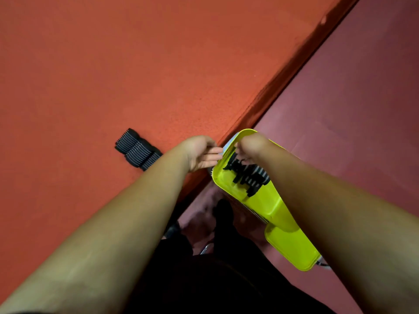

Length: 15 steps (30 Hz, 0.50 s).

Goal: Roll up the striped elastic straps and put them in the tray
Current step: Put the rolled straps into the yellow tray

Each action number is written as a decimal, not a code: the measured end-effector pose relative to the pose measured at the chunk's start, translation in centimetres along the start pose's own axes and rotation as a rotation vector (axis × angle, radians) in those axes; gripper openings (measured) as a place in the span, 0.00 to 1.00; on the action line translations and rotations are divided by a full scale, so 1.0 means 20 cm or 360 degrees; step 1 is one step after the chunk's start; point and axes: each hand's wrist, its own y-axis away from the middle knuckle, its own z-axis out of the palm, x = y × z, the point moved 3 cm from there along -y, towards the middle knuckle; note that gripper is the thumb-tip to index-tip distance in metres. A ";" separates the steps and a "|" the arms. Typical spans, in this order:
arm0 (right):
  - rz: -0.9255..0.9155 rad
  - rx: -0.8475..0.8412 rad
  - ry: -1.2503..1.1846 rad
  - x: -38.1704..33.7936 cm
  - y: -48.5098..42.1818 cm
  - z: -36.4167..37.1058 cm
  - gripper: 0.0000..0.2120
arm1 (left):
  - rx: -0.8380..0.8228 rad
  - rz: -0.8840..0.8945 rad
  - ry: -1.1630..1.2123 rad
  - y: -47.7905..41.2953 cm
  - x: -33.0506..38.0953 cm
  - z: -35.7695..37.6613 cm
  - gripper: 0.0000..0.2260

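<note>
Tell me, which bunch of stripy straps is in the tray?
The untidy bunch by the right hand lies in the yellow-green tray. The rolled bunch sits outside it on the orange table.
</note>
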 end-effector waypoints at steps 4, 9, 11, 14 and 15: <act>-0.0186 -0.0076 -0.0073 -0.19 0.06 0.23 0.11 | 0.0202 -0.0024 0.0060 0.03 -0.09 -0.30 0.10; -0.0246 -0.0293 -0.0059 -0.23 0.07 0.55 0.07 | 0.0820 0.0322 -0.0152 0.01 -0.23 -0.66 0.08; -0.0240 -0.0362 0.0019 -0.21 0.04 0.69 0.04 | 0.1061 0.0409 -0.0390 0.01 -0.30 -0.79 0.08; -0.0209 -0.0403 0.0145 -0.15 -0.02 0.85 0.05 | 0.1250 0.0510 -0.0572 0.03 -0.37 -0.89 0.14; -0.0207 -0.0405 0.0156 -0.14 -0.05 0.90 0.04 | 0.1277 0.0571 -0.0610 0.03 -0.38 -0.90 0.15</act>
